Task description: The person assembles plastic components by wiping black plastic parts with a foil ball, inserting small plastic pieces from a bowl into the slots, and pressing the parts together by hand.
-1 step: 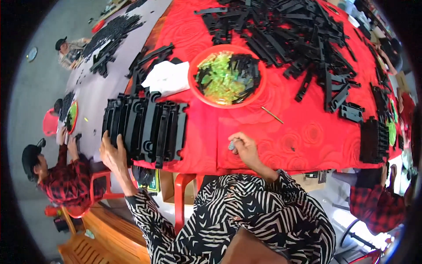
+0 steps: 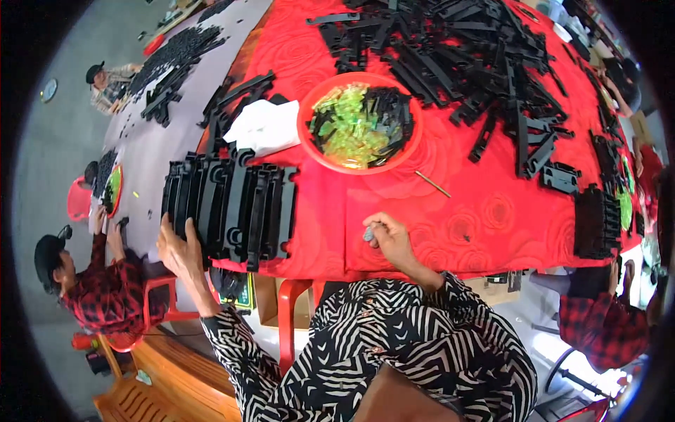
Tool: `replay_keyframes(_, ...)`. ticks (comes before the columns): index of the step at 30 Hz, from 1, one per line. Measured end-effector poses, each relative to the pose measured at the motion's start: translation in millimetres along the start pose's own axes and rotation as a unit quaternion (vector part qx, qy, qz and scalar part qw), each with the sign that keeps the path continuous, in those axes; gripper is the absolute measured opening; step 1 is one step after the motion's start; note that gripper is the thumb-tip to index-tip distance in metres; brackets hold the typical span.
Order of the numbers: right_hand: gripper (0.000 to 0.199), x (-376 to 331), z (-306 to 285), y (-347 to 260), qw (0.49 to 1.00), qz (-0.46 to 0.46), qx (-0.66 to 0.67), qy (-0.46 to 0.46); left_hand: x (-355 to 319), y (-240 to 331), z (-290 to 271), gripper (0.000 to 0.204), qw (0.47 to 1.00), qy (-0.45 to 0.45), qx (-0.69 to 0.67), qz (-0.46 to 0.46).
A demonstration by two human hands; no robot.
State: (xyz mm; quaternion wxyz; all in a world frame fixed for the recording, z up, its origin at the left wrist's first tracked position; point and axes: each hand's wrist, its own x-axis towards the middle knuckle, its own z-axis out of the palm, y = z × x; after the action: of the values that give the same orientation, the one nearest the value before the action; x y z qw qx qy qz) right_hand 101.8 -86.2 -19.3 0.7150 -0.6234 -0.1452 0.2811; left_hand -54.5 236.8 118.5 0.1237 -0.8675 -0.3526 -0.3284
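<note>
A row of long black moulded plastic strips [image 2: 242, 204] stands side by side at the table's left front. My left hand [image 2: 181, 246] is at the near end of the leftmost strips, its thumb and fingers on either side of them. To the right of the row, my right hand [image 2: 394, 241] is held low over the red cloth, its fingers closed around a small grey piece [image 2: 368, 233] whose kind I cannot make out. Beyond it stands a red round basin [image 2: 304, 141] with yellow-green, shiny bits and small black parts. A thin brown stick [image 2: 432, 183] lies right of the basin.
A large heap of loose black strips [image 2: 485, 63] covers the far right of the red cloth [image 2: 492, 232]. A white crumpled cloth [image 2: 264, 126] lies left of the basin. Co-workers sit on both sides, one in a red checked shirt [image 2: 105, 295]. A red stool [image 2: 288, 323] stands under the table.
</note>
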Motion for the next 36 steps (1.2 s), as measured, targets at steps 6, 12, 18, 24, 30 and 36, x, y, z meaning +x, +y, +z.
replay_keyframes(6, 0.015, -4.1, -5.8, -12.1, 0.999, -0.022, 0.018, 0.037, -29.3, 72.5, -23.9, 0.02, 0.977, 0.115, -0.178, -0.038)
replay_keyframes(12, 0.014, 10.2, -26.9, -53.5, 0.998, -0.058, 0.002, 0.025, -121.9, 169.1, 17.4, 0.029, 0.918, -0.132, -0.367, 0.067)
replay_keyframes(18, 0.014, 81.6, -102.9, -85.7, 0.913, -0.21, -0.269, 0.222, -157.8, 187.0, 40.9, 0.031, 0.895, -0.191, -0.388, 0.113)
replay_keyframes(24, 0.022, 178.8, -164.9, -82.6, 0.755, -0.216, -0.534, 0.312, -155.7, 190.5, 40.7, 0.03, 0.9, -0.177, -0.372, 0.141)
replay_keyframes(30, 0.028, 231.0, -187.4, -68.8, 0.668, -0.102, -0.687, 0.267, -156.9, 195.7, 42.7, 0.029, 0.908, -0.157, -0.363, 0.139)
replay_keyframes(36, 0.032, 243.3, -186.2, -65.3, 0.64, -0.067, -0.723, 0.25, -159.2, 192.4, 41.8, 0.028, 0.909, -0.157, -0.36, 0.139)
